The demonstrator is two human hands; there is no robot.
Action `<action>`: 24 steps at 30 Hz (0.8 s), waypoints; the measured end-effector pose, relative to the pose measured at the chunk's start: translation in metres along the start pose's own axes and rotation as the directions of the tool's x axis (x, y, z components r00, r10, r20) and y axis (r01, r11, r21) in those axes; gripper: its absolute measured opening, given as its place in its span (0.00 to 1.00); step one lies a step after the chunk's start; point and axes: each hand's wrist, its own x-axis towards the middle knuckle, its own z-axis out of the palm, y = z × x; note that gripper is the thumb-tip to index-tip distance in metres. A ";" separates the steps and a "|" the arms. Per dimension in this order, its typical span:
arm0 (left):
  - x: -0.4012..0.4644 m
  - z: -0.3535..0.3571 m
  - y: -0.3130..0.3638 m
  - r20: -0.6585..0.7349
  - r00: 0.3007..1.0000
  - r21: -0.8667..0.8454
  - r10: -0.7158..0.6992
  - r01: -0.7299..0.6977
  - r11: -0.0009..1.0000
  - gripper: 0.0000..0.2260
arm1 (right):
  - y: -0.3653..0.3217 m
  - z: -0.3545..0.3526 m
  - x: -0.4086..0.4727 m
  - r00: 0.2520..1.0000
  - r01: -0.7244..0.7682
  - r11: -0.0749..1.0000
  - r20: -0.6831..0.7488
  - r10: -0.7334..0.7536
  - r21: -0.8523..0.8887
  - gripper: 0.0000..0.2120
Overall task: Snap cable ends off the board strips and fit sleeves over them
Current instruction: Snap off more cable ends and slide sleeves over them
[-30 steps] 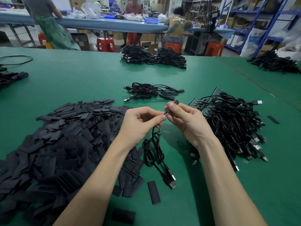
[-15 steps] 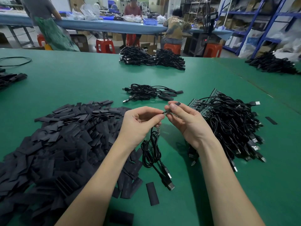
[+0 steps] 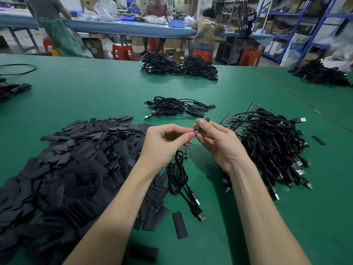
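- Above the green counter [image 3: 95, 88], just right of the sleeve pile [image 3: 66, 169], we are pinching the cable end in our left hand [image 3: 164, 142], steadying it as the target.
- We are pinching one sleeve [image 3: 200, 125] in our right hand [image 3: 219, 138], mouth meeting the end.
- We are letting the cable [image 3: 179, 180] hang down, slack and clear.

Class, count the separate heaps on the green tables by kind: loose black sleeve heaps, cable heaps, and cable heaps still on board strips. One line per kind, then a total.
Sleeve heaps: 1
Cable heaps, no boards seen, at far middle, near middle, far right, left edge: 4
Cable heaps on board strips: 1
Total: 6
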 end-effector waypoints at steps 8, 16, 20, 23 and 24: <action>-0.001 -0.001 0.003 0.013 1.000 -0.007 -0.006 0.006 1.000 0.05 | -0.002 0.000 -0.002 0.999 0.003 0.998 0.051 -0.001 -0.056 0.06; 0.001 0.002 0.002 -0.006 1.000 0.012 -0.016 0.016 1.000 0.04 | -0.008 -0.006 -0.002 0.998 0.012 1.000 0.063 -0.013 0.008 0.10; 0.002 0.000 0.002 -0.001 1.000 0.030 -0.010 0.010 0.999 0.05 | -0.004 -0.001 -0.001 1.000 0.017 0.999 0.006 -0.017 0.047 0.09; 0.003 -0.001 0.002 0.007 1.000 0.042 -0.009 0.009 0.999 0.04 | -0.002 0.001 0.000 1.000 0.015 0.999 -0.007 -0.015 0.044 0.07; 0.002 -0.001 0.001 0.011 1.000 0.043 -0.010 0.010 0.999 0.04 | -0.002 0.001 -0.001 1.000 0.012 0.999 -0.005 -0.012 0.040 0.06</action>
